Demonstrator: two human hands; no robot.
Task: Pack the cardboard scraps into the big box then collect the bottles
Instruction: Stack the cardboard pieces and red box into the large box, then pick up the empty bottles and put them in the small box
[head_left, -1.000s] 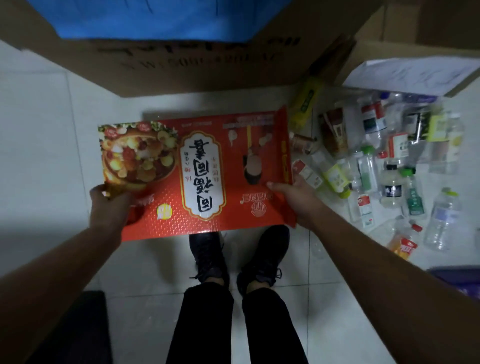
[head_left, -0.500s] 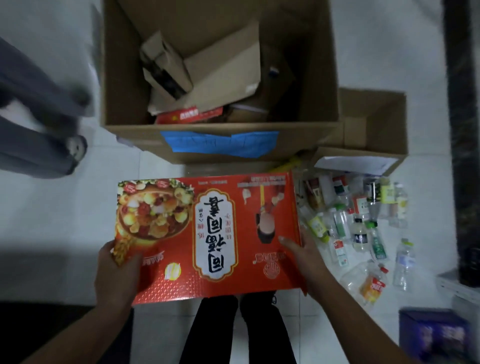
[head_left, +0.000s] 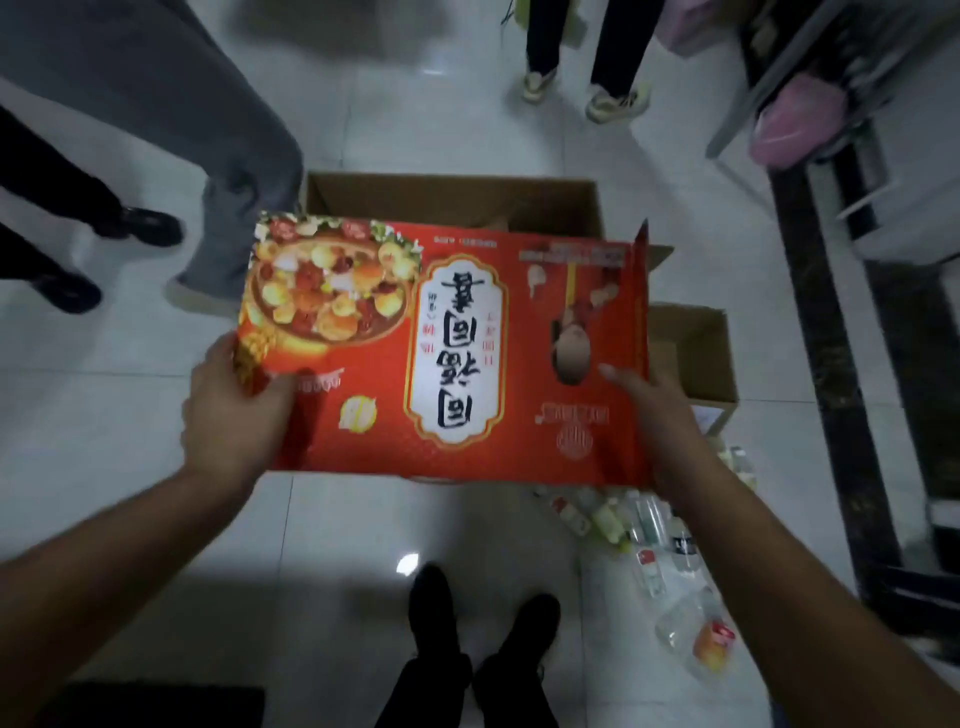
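I have my left hand clamped on the lower left corner of the flattened red carton, thumb on the printed face, and my right hand gripping its right edge, fingers spread over the print. The carton hangs flat across the middle of the frame, above the big box, whose far wall shows just past the carton's upper edge. I judge I am in the packing step: one scrap in hand, not yet in. The next move calls for tipping the sheet on edge and lowering it inside the walls. Counting: one red carton, one big box, one smaller open box at right centre. The bottles lie scattered lower right, too blurred to count; several, none collected yet
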